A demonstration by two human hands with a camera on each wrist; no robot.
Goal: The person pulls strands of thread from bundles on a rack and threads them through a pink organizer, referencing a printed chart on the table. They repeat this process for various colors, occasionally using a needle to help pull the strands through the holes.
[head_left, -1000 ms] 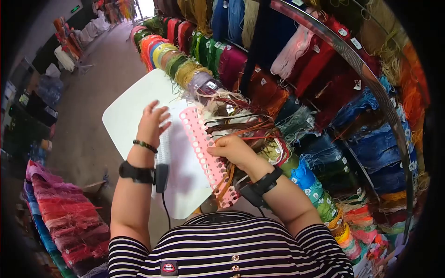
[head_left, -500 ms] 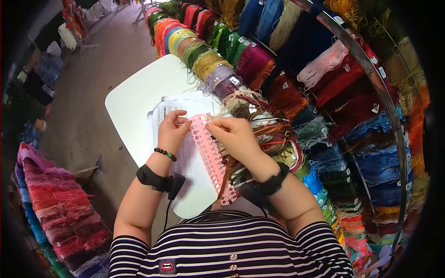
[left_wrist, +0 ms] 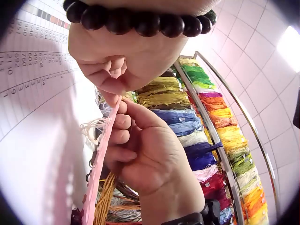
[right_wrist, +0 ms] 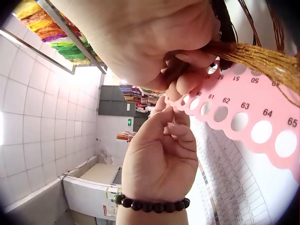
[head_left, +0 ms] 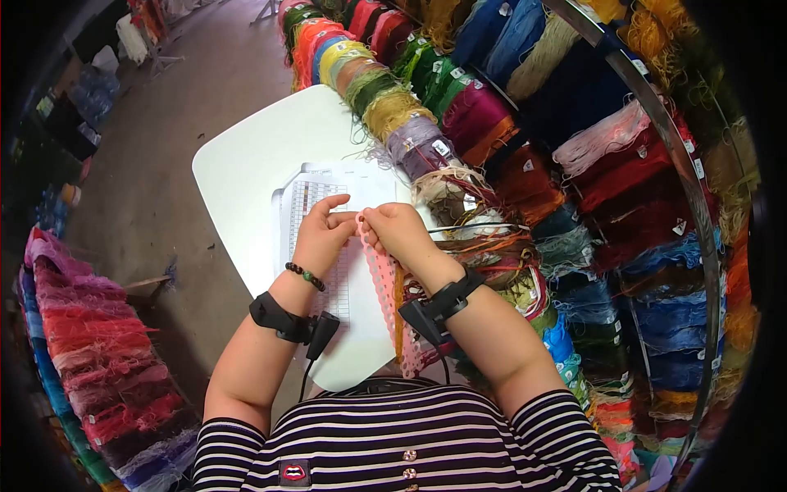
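Observation:
Both hands meet at the top end of a long pink thread card [head_left: 379,283], a strip with scalloped edges and numbered holes [right_wrist: 240,121]. My left hand [head_left: 320,236], with a dark bead bracelet, pinches the card's tip between thumb and finger. Right beside it, my right hand [head_left: 400,233] pinches the same end, its other fingers curled in. A golden-brown thread bundle [right_wrist: 255,60] runs out from by the right fingers and hangs along the card [left_wrist: 105,199]. Loose cream thread [left_wrist: 93,129] shows beyond the card in the left wrist view. The fingers hide the exact pinch point.
Printed chart sheets [head_left: 316,201] lie beneath the hands on a white table [head_left: 238,168]. Racks of coloured thread hanks [head_left: 410,135] run close along the right, with a metal rail [head_left: 656,107]. More red and purple hanks [head_left: 90,344] hang at lower left.
The left hand has come in from its raised, spread position to the card's top end. The right hand has moved up the card to meet it. The card has turned more edge-on.

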